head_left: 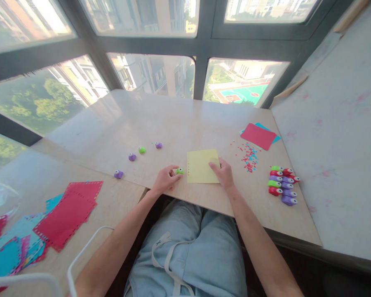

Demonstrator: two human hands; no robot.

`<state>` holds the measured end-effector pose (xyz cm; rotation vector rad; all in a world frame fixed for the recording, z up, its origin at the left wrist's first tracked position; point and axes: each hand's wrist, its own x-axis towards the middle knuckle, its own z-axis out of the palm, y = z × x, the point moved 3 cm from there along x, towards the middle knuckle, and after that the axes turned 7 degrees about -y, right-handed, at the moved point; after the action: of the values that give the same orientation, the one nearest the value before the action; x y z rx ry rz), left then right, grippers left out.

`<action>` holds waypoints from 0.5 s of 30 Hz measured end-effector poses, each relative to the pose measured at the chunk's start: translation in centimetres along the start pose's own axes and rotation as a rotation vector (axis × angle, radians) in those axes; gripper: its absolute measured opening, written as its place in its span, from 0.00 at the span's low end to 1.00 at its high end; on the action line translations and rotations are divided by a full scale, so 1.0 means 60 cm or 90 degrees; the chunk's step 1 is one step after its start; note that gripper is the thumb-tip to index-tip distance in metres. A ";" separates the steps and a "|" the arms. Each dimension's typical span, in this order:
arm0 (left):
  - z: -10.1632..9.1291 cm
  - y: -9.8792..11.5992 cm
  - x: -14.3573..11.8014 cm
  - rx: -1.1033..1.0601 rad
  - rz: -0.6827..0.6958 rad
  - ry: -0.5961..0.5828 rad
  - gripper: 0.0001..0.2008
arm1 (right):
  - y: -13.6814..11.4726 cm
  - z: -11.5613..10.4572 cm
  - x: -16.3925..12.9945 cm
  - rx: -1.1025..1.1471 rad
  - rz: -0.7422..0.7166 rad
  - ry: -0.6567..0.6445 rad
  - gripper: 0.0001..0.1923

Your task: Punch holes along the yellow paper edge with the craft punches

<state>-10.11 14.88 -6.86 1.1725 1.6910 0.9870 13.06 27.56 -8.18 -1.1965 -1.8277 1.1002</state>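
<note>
A yellow sheet of paper (201,165) lies at the table's front edge, with a column of small punched holes down its left side. My right hand (224,173) grips its right edge, thumb on top. In my left hand (167,179) is a small green craft punch (179,170), just left of the sheet's left edge. Whether the punch touches the paper I cannot tell. Further left stand loose punches: a purple one (132,156), a green one (142,150), another purple one (158,145) and a purple one nearer me (118,174).
Several red, purple and green punches (281,184) are grouped at the right. Behind them are scattered red and blue paper bits (250,159) and stacked coloured sheets (258,136). Red sheets with punched edges (69,214) lie at left, near a white cable (86,243).
</note>
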 end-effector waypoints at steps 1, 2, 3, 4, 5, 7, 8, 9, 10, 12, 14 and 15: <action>0.000 0.000 0.000 0.009 -0.003 0.004 0.20 | 0.000 0.000 0.000 -0.001 -0.001 0.002 0.16; -0.001 0.000 0.000 0.002 -0.004 0.009 0.18 | 0.000 -0.001 0.000 -0.001 -0.001 0.003 0.16; -0.003 0.001 0.000 -0.021 -0.003 0.015 0.17 | 0.000 -0.001 0.000 0.001 -0.002 0.003 0.16; -0.007 0.001 0.000 -0.062 -0.002 0.023 0.17 | 0.000 -0.002 -0.001 0.004 -0.002 0.003 0.17; -0.012 0.002 0.000 -0.121 -0.001 0.036 0.17 | 0.000 -0.002 -0.001 0.008 -0.002 0.004 0.17; -0.026 0.001 -0.003 -0.281 -0.007 0.065 0.17 | -0.001 -0.002 -0.002 0.016 -0.005 0.010 0.17; -0.033 0.000 -0.005 -0.368 -0.016 0.074 0.17 | -0.002 -0.002 -0.003 0.020 -0.006 0.013 0.17; -0.041 -0.001 -0.007 -0.448 -0.027 0.078 0.17 | -0.002 -0.002 -0.003 0.023 -0.006 0.014 0.18; -0.047 -0.002 -0.010 -0.515 -0.038 0.077 0.17 | -0.003 -0.001 -0.003 0.025 -0.005 0.016 0.18; -0.058 -0.004 -0.015 -0.597 -0.055 0.070 0.17 | -0.006 -0.001 -0.003 0.026 -0.004 0.016 0.18; -0.063 -0.006 -0.019 -0.624 -0.060 0.084 0.16 | -0.009 -0.002 -0.002 0.029 -0.007 -0.012 0.19; -0.063 -0.007 -0.020 -0.625 -0.060 0.095 0.15 | -0.010 -0.002 0.000 0.036 -0.006 -0.046 0.19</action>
<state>-13.50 13.06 -5.73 0.3671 1.0793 1.5989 12.94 27.44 -7.61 -1.1283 -1.8411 1.1957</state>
